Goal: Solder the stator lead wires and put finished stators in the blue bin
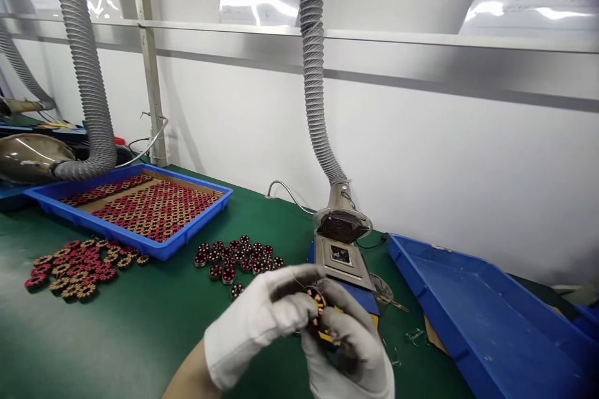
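My left hand (259,318), in a white glove, pinches a small round wound motor stator (316,300) with its thumb and fingers. On the other side of the same stator, the fingers of my right hand (358,340) are closed around it; that glove has dark, dirty fingertips. Copper-coloured windings show between the fingers, while the rest of the stator is hidden. Just behind my hands stands a blue solder pot (347,259) with a metal top and a square opening. A group of black and red stators (238,255) lies to the left of my hands.
Farther left are a pile of red and tan stators (77,268) and a blue tray (175,249) filled with rows of them. An extraction hose (314,68) hangs over the solder pot. A second blue tray (482,305) sits at the right, near wire scraps (414,335).
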{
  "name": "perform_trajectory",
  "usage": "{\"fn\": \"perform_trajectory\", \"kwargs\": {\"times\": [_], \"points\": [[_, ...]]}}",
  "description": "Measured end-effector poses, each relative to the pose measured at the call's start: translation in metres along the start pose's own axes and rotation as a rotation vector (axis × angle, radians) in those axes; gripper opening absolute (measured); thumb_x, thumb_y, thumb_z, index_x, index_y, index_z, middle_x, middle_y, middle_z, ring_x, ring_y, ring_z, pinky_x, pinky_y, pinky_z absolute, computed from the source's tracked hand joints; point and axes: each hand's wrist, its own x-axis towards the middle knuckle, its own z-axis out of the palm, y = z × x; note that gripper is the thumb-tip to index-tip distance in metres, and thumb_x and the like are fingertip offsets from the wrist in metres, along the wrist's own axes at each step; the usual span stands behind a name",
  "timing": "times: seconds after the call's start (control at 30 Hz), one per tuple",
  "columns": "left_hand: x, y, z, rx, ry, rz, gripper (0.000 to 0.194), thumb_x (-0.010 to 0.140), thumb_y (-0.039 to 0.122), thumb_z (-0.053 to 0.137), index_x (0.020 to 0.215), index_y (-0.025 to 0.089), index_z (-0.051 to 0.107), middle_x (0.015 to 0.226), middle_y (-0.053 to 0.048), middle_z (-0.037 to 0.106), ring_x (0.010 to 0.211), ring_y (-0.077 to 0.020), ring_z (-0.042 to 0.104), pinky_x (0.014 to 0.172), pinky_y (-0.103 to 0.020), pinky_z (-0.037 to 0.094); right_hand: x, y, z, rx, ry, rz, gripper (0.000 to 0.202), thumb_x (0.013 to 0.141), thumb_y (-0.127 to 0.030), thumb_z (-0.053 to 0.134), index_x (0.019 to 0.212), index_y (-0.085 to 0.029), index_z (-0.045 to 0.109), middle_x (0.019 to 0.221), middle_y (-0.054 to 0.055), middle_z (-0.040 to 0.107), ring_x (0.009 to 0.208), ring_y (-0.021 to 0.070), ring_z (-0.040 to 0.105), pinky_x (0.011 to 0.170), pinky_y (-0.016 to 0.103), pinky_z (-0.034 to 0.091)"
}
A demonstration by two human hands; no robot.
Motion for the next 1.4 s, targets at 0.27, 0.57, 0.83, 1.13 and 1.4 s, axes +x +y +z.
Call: {"fn": "perform_trajectory", "kwargs": {"times": [0.27, 0.57, 0.83, 1.13, 1.4], "points": [[0.008, -0.019, 0.01, -0.293, 0.342, 0.321, 0.013, 0.067, 0.022, 0.066, 0.078, 0.017, 0.069, 0.088, -0.006, 0.068, 0.085, -0.018, 0.061, 0.08, -0.023, 0.048, 0.002, 0.006, 0.01, -0.038, 0.253, -0.113, 0.037, 0.055, -0.005, 0.075, 0.078, -0.032, 0.066, 0.096, -0.002, 0.064, 0.086, 0.0176, 0.061, 0.076, 0.028, 0.049], [0.005, -0.009, 0.018, -0.197, 0.466, 0.18, 0.013, 0.057, 0.009, 0.065, 0.066, 0.016, 0.069, 0.068, -0.002, 0.067, 0.065, -0.0116, 0.06, 0.063, -0.015, 0.048, 0.004, 0.027, -0.005, -0.174, 0.038, -0.385, 0.029, 0.063, -0.005, 0.07, 0.084, -0.021, 0.058, 0.102, 0.005, 0.062, 0.086, 0.0218, 0.062, 0.071, 0.037, 0.053], [0.0, -0.002, 0.011, -0.187, 0.3, 0.128, 0.029, 0.061, 0.005, 0.064, 0.087, 0.017, 0.069, 0.078, -0.003, 0.068, 0.066, -0.0092, 0.059, 0.059, -0.011, 0.046, 0.001, 0.027, -0.002, -0.162, 0.038, -0.412, 0.03, 0.065, -0.004, 0.068, 0.086, -0.021, 0.056, 0.102, 0.006, 0.06, 0.087, 0.0223, 0.062, 0.072, 0.04, 0.054], [0.007, -0.008, 0.004, -0.303, 0.483, 0.341, 0.017, 0.066, 0.011, 0.066, 0.081, 0.017, 0.068, 0.075, -0.003, 0.069, 0.069, -0.0113, 0.063, 0.067, -0.015, 0.05, -0.001, 0.027, -0.001, -0.181, -0.052, -0.428, 0.03, 0.067, -0.004, 0.066, 0.087, -0.023, 0.055, 0.1, 0.005, 0.06, 0.089, 0.0221, 0.06, 0.075, 0.04, 0.054], [0.004, -0.004, 0.008, -0.154, 0.299, 0.08, 0.02, 0.064, 0.006, 0.066, 0.083, 0.013, 0.067, 0.076, -0.005, 0.067, 0.069, -0.0101, 0.06, 0.064, -0.013, 0.047, -0.001, 0.028, -0.005, -0.203, -0.13, -0.439, 0.034, 0.066, -0.001, 0.065, 0.089, -0.023, 0.055, 0.102, 0.005, 0.058, 0.093, 0.0222, 0.059, 0.077, 0.04, 0.052]]}}
